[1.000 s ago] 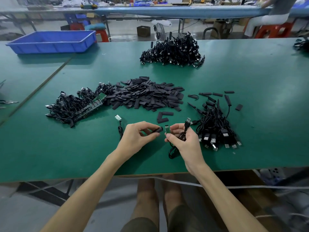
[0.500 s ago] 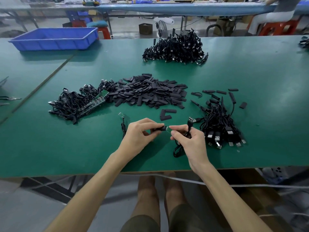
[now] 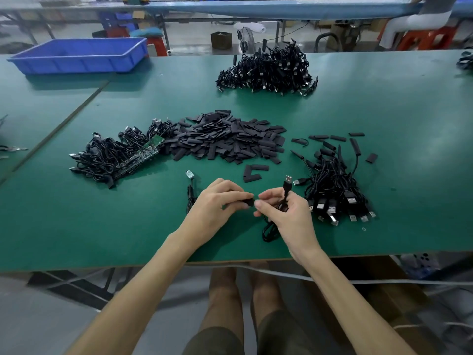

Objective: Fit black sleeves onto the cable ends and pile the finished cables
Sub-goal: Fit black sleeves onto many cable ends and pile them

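Observation:
My left hand [image 3: 217, 203] pinches a black sleeve [image 3: 248, 201] between thumb and fingers. My right hand [image 3: 284, 211] grips a coiled black cable [image 3: 270, 230], whose USB plug [image 3: 288, 181] sticks up above the fingers. The fingertips of both hands meet at the sleeve, and the cable end there is hidden. A heap of loose black sleeves [image 3: 225, 139] lies in the middle of the green table [image 3: 76, 226]. Sleeved cables [image 3: 332, 190] are piled to the right of my hands. Bare cables with green circuit boards [image 3: 115, 157] are heaped on the left.
One loose cable with a small board [image 3: 190, 184] lies just left of my left hand. A larger cable pile [image 3: 266, 70] sits at the back. A blue tray [image 3: 82, 55] stands back left. A few sleeves [image 3: 252, 171] lie ahead of my hands.
My hands have come together: the sleeve in my left hand has slid over the small board end held by my right hand, which now is covered.

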